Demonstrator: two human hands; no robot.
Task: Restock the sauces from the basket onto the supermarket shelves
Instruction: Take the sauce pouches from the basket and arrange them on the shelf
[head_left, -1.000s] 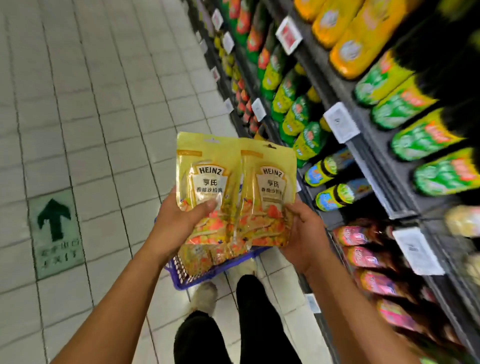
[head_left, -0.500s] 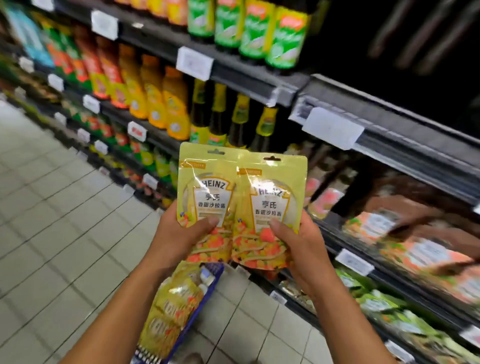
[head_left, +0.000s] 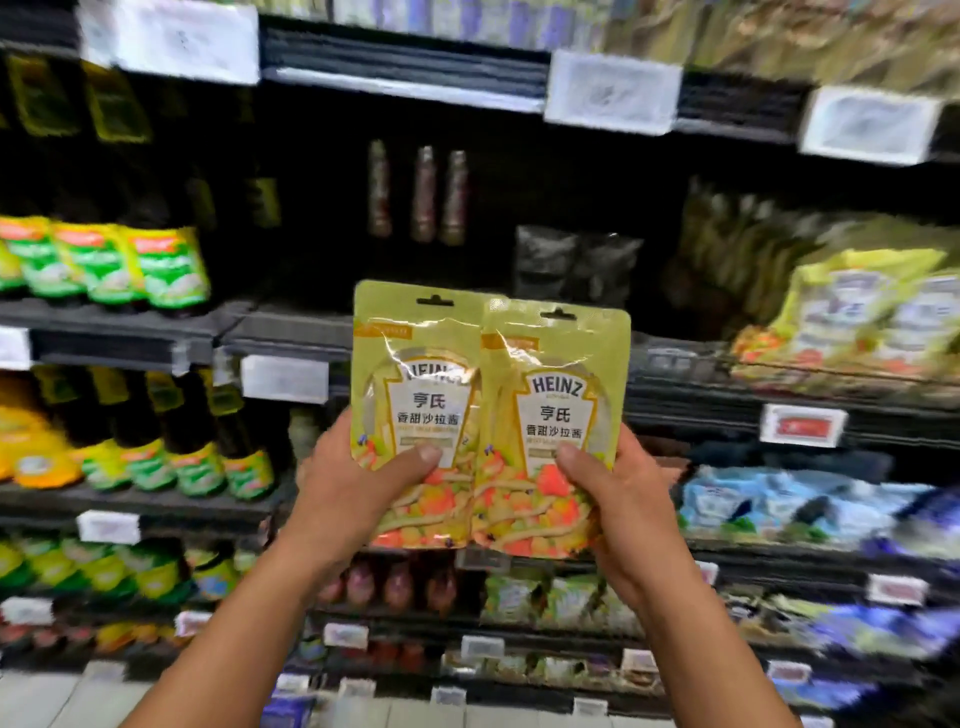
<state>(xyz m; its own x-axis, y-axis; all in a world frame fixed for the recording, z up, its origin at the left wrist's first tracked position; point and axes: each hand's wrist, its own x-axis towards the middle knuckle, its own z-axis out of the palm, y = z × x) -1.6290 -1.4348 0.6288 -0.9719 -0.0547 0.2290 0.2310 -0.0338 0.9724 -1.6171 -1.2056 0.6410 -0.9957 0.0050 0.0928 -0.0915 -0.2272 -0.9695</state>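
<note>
Since the earlier frame the head view swings square onto the dark supermarket shelves (head_left: 701, 397), and the blue basket that hung below the hands drops out of sight. At centre frame the left hand (head_left: 343, 504) grips a glossy yellow-green Heinz sauce pouch (head_left: 410, 353), thumb across its front, and the right hand (head_left: 634, 499) grips a second matching pouch (head_left: 558, 358) the same way. Their inner edges overlap, and both are in the air before the shelves, not yet on one. Blurred pouches of like colour (head_left: 857, 317) lie on the shelf at middle right, probably the proper slot. To do this well, carry the pair rightward and set them labels outward, one hand at a time, so neither slips. Motion blur leaves the white price tags (head_left: 613, 91) unreadable, fingers behind the pouches are hidden, and the basket's remaining stock cannot be judged.
</note>
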